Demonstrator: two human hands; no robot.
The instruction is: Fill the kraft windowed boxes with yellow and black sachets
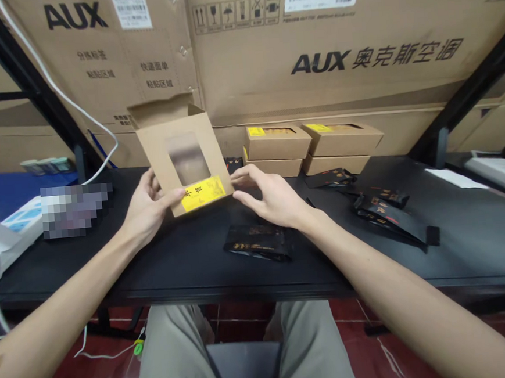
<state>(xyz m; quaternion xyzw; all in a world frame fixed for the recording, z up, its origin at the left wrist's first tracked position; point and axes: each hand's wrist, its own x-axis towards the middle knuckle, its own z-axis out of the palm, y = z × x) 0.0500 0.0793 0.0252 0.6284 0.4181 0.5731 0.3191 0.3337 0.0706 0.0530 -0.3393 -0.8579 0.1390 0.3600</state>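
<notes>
The box [161, 152] looks to me like matt brown card, its window [188, 159] smooth, see-through plastic, its label [204, 194] yellow paper. Those packets [259, 245] seem crinkled plastic, faintly shiny. The worktop [175, 271] is smooth and mostly matt, the trousers [169, 358] matt cloth, the floor tiles [364, 355] glossy.

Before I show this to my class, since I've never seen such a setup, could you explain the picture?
There is no machine here, just a person's two bare hands. The single picture comes from a camera worn on the head, looking forward and down.

The left hand holds a cardboard box with its top open, thumb reaching its yellow label. The right hand is at the box's other side; whether it grips is hard to tell.

On the black table lie a black packet in front and more packets to the right. Small boxes are stacked behind.
</notes>
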